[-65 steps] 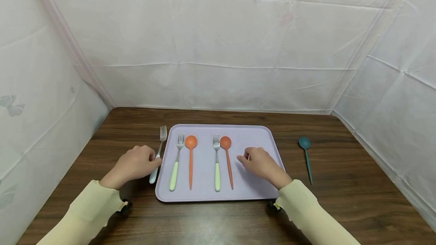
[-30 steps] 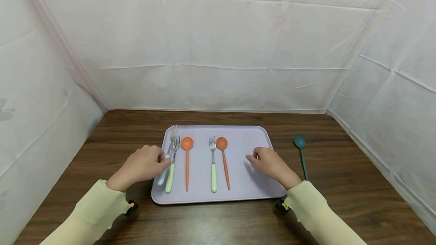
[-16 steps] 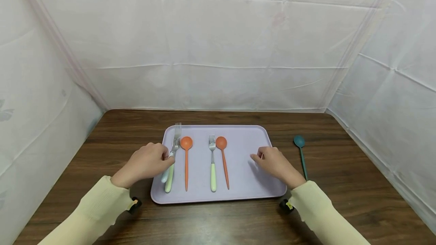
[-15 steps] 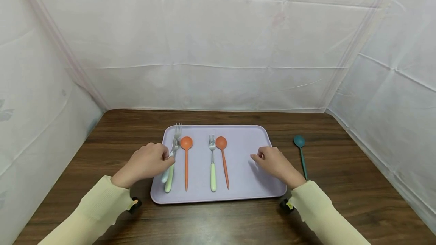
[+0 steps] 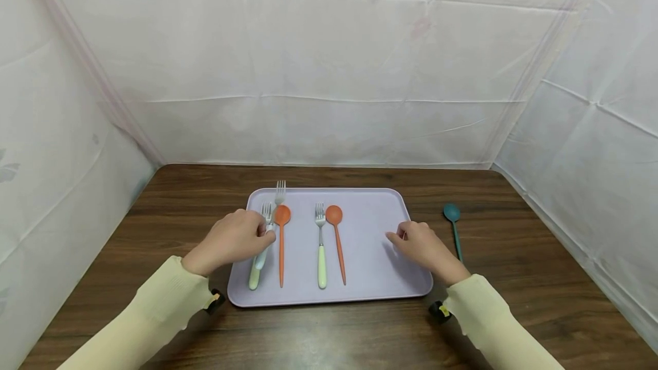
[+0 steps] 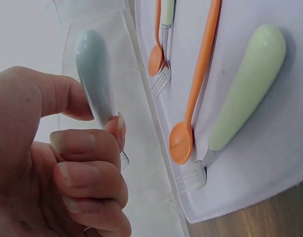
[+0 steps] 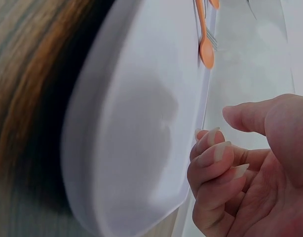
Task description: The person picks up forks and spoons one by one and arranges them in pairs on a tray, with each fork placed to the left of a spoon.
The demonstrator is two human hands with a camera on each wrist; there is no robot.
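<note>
My left hand (image 5: 233,240) pinches a fork (image 6: 94,74) with a pale blue handle, holding it over the left part of the lilac tray (image 5: 370,278). In the head view it overlaps the green-handled fork (image 5: 254,278) and the left orange spoon (image 5: 281,216), which lie on the tray. Further right on the tray lie another green-handled fork (image 5: 321,267) and a second orange spoon (image 5: 334,214). My right hand (image 5: 425,249) hovers over the tray's right side, fingers loosely curled around nothing, as the right wrist view (image 7: 240,177) confirms.
A dark teal spoon (image 5: 452,213) lies on the brown wooden table (image 5: 319,336) right of the tray, its handle end hidden by the right arm. White sheeting (image 5: 329,73) hangs behind the table and on both sides.
My left hand has lifted the blue-handled fork from the table left of the tray and carried it rightward over the tray. My right hand has shifted slightly right.
</note>
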